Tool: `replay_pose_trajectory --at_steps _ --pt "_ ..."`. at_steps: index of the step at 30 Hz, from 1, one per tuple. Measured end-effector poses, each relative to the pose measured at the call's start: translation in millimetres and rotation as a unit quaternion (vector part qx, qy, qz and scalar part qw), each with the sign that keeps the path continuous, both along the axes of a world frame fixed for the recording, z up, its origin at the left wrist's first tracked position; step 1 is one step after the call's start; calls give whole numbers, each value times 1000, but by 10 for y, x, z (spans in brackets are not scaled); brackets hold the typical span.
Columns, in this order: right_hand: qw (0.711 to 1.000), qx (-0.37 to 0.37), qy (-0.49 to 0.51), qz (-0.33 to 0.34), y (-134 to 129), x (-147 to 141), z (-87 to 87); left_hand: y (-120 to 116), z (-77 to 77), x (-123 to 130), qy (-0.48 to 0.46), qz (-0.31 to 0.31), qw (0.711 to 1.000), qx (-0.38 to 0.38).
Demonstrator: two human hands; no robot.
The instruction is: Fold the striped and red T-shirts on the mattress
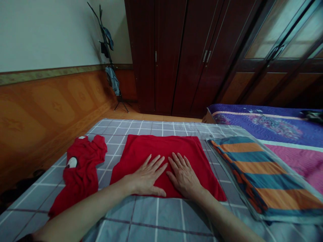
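Note:
A red cloth (161, 144), folded into a flat, roughly rectangular shape, lies in the middle of the grey checked bed sheet (169, 222). My left hand (150, 176) rests flat on its left half, fingers spread. Close beside it, my right hand (183, 174) presses palm down on the same cloth, its fingers also stretched out. Neither hand grips anything. To the left lies a crumpled red garment (84, 164) with a black and white patch, partly hidden behind my left forearm.
Folded striped fabric (254, 168) in orange and blue lies at the right. Beyond is another bed with a purple and pink cover (277, 124). A dark wooden wardrobe (181, 60) stands at the back, beside a coat rack (107, 50) with clothes.

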State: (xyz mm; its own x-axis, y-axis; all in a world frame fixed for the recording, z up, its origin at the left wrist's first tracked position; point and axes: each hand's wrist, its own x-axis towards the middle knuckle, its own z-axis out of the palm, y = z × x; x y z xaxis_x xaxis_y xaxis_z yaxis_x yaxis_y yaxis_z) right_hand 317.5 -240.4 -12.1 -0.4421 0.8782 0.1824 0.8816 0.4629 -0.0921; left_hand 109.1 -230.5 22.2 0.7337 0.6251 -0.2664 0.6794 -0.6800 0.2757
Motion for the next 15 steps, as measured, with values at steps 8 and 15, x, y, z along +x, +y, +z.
replay_pose_trajectory --at_steps 8,15 --pt "1000 9 14 -2 -10 -27 -22 -76 54 -566 22 31 997 62" --pt "1000 -19 16 -19 -43 -56 47 -16 -142 -312 -26 55 991 118"
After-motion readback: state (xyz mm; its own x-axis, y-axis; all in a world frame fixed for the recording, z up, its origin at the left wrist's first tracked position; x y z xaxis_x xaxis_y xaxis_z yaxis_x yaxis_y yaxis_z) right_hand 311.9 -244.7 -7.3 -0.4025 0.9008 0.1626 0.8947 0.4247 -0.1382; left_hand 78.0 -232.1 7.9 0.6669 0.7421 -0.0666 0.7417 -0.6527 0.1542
